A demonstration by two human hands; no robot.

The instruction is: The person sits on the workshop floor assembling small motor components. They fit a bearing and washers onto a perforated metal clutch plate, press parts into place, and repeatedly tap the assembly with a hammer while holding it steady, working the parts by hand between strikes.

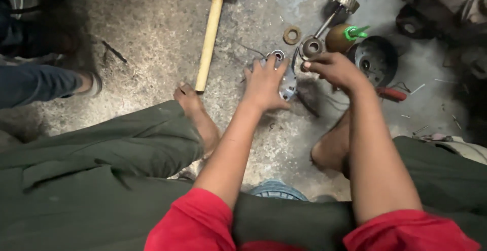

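My left hand (265,84) lies flat on a grey metal housing plate (288,81) on the concrete floor, fingers spread over it near its round bearing hole (277,55). My right hand (332,70) pinches a small round metal bushing (311,46) just right of the plate, holding it slightly above the floor. Both forearms reach out from red sleeves between my bent knees in dark green trousers.
A wooden-handled sledgehammer (209,34) lies to the left. A rusty washer (291,35), a geared shaft (341,3), a brown oil bottle with green spout (345,36), a dark round drum (376,59) and a red-handled tool (391,94) sit nearby. Another person's leg (45,82) is at left.
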